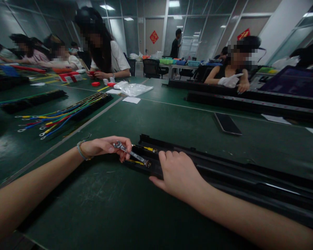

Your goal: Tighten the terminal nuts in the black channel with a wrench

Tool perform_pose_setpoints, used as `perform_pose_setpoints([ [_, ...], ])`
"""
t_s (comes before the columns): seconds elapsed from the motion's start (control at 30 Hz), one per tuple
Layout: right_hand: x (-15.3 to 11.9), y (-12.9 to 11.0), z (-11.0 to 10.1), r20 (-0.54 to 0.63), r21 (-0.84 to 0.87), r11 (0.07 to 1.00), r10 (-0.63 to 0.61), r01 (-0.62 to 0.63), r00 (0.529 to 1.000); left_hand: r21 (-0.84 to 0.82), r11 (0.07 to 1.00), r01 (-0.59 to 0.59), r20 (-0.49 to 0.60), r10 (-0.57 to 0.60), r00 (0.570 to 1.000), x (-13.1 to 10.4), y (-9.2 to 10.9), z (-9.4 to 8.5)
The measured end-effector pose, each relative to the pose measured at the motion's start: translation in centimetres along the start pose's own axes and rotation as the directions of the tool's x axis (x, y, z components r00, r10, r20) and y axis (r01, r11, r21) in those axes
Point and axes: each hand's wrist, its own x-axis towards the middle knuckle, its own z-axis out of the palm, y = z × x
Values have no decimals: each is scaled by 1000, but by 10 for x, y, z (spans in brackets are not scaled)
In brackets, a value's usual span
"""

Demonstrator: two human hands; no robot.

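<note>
Centre frame, the left hand [105,146] grips a combination wrench [135,153] slanting down-right over a black channel [219,168], lower end near the right hand [178,168], whose grip is unclear.

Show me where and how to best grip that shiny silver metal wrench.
Probably grip the wrench near its open end, from the left, where the left hand is: the straight shank runs rightward, with the other end over the long black channel.
</note>
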Motion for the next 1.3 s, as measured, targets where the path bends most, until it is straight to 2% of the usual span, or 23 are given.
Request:
perform_pose_setpoints([
  [0.3, 0, 1, -1, 4, 11, 1000, -6, 6, 1000, 40, 999, 1, 16, -1, 1000, 0, 0, -1],
  [0.73, 0, 1, 1, -12, 8, 1000, -3, 4, 1000, 219, 976, 21, 23, -27, 999, 2, 5, 2],
  [1.3, 0, 0, 1, -22, 23, 1000, 2, -1, 1000, 306, 950, 56, 10, -62, 998, 3, 10, 7],
])
